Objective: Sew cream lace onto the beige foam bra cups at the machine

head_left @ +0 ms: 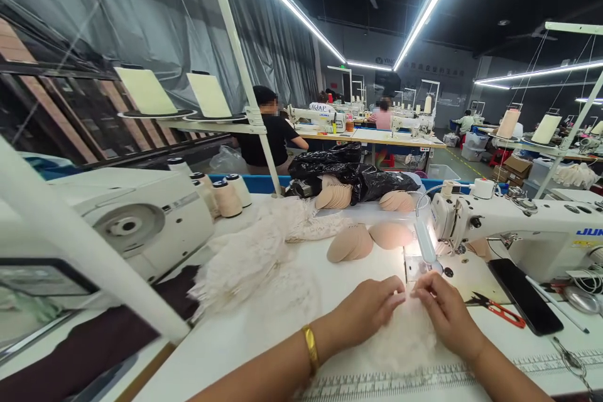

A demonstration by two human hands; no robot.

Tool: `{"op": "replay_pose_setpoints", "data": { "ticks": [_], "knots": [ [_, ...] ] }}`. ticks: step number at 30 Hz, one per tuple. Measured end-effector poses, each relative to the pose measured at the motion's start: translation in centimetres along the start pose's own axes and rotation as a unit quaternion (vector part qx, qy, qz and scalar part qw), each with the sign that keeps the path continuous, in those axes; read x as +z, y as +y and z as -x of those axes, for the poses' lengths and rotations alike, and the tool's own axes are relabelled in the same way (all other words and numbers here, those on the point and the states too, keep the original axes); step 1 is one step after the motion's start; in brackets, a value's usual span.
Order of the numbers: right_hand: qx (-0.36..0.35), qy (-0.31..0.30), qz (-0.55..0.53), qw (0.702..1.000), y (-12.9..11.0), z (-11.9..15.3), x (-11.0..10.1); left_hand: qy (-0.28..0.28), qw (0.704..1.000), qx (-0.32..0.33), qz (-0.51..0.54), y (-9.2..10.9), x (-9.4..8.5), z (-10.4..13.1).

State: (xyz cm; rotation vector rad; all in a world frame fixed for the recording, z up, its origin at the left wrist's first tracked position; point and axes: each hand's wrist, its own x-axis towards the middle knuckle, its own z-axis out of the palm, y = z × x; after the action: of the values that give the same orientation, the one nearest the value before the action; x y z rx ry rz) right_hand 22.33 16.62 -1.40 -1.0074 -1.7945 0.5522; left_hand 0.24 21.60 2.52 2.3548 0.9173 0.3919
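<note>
My left hand (377, 308) and my right hand (443, 308) are close together in front of the sewing machine (475, 217), fingers pinched. Between and below them hangs a piece of white lace fabric (407, 342), its upper edge held by the fingertips of both hands. The needle plate (414, 267) lies just beyond my fingers, lit by a small lamp (424, 240). Left of the plate, a fanned stack of beige bra cups (349, 244) and another beige cup (391, 235) rest on the table. A heap of white lace (254, 257) spreads farther left.
Red-handled thread snips (504, 313), a black phone (525, 295) and a white pen-like stick (558, 304) lie at the right. A ruler strip (377, 384) runs along the front edge. Thread cones (227, 198), a black plastic bag (377, 182) and another machine (127, 220) stand around. A co-worker (268, 132) sits ahead.
</note>
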Motion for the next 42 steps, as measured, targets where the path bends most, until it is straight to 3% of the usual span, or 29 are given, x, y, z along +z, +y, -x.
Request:
{"op": "replay_pose_setpoints", "data": {
  "ticks": [4,8,11,15,23,29,32,37,40,42],
  "knots": [
    [0.182,-0.025,-0.158,0.97,1.7,-0.7,0.6,0.026,0.999,-0.028,-0.037,-0.6,-1.9,-1.5],
    [0.249,-0.032,-0.256,0.933,2.8,-1.3,1.4,0.141,0.981,-0.075,-0.108,-1.8,-3.5,-4.9],
    [0.256,-0.048,-0.288,0.922,3.1,-1.3,1.7,0.175,0.969,-0.08,-0.158,-2.7,-3.6,-7.8],
    [0.262,-0.07,-0.285,0.919,3.0,-1.3,1.7,0.157,0.963,-0.072,-0.207,-3.5,-3.1,-10.1],
    [0.248,-0.085,-0.233,0.936,1.4,-1.8,1.2,0.174,0.943,-0.108,-0.262,-4.0,-3.4,-10.1],
    [0.238,-0.077,-0.202,0.947,2.0,-1.6,1.6,0.143,0.949,-0.086,-0.268,-3.7,-3.4,-10.8],
    [0.245,-0.079,-0.195,0.946,2.0,-1.7,1.6,0.155,0.952,-0.081,-0.25,-3.6,-3.9,-11.2],
    [0.265,-0.086,-0.193,0.941,1.3,-2.1,1.0,0.229,0.956,-0.078,-0.164,-3.0,-5.5,-9.0],
    [0.274,-0.079,-0.204,0.936,1.2,-2.1,0.7,0.247,0.962,-0.081,-0.085,-1.5,-6.2,-5.0],
    [0.282,-0.07,-0.214,0.933,1.3,-2.1,0.6,0.223,0.971,-0.079,-0.019,0.0,-6.0,-1.7]
  ]
}}
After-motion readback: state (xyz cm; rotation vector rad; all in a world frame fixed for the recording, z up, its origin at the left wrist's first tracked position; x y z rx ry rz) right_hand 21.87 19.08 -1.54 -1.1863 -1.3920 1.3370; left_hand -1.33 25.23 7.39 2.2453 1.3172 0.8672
